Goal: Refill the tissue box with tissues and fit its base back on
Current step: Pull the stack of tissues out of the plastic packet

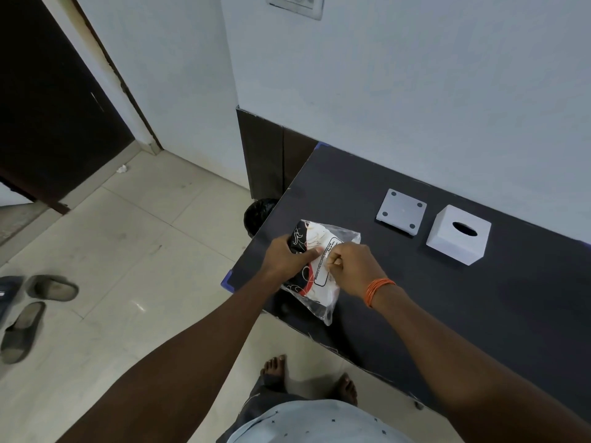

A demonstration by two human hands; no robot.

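A plastic-wrapped tissue pack [319, 241], white with black and red print, lies near the left corner of the dark table [447, 302]. My left hand [286, 255] grips its left side. My right hand [351, 271] pinches the wrapper at the pack's middle, over a printed label. To the right stands the white tissue box [459, 235], its oval slot facing up. Between pack and box lies the square grey base [401, 211] with a dark pad at each corner, flat on the table.
The table stands against a pale wall. A black bin [257, 215] sits on the floor by the table's left end. Slippers [35, 310] lie on the tiled floor at left. My bare feet [307, 375] are at the table's near edge.
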